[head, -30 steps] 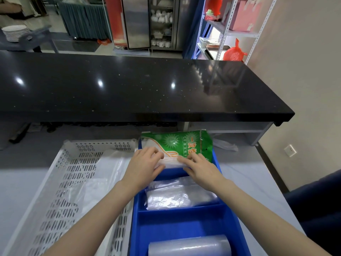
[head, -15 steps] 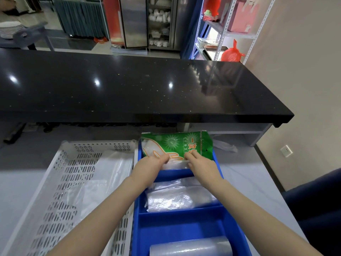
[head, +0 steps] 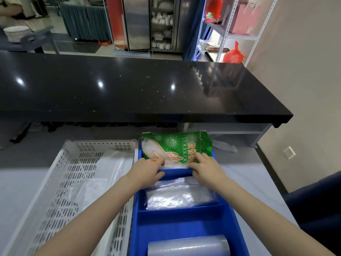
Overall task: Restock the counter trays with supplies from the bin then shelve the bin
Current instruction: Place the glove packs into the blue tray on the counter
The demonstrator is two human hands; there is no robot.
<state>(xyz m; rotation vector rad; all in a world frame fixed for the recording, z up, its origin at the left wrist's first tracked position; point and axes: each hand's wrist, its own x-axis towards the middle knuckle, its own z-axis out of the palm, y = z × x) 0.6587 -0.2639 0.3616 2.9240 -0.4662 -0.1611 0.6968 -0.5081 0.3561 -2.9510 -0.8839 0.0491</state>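
A person's left hand [head: 147,172] and right hand [head: 206,169] press on the near edge of a green packet of disposable gloves [head: 177,148] that lies in the far compartment of a blue divided tray [head: 180,217] on a pale grey counter [head: 22,183]. The packet sits just beyond both hands, its far end propped up over the tray's back wall and its near end down inside the compartment. Both hands are flat and mostly open, fingers bent slightly onto the packet's lower margin, the left at its left corner and the right near its right side; whether either pinches the plastic cannot be told. The packet carries a white glove outline, a starburst and Chinese characters in orange and white, of which "一次性" can be read; the smaller line beneath is too fine to make out. Both forearms reach in from the bottom of the view, bare, converging on the tray. The middle compartment holds a stack of clear plastic bags [head: 180,194], and the nearest one a roll of clear film [head: 188,246]. Just left of the tray, touching it, stands a white perforated bin [head: 60,182] with loose clear plastic [head: 103,174] lying in it. A black stone countertop [head: 129,85] runs across behind.
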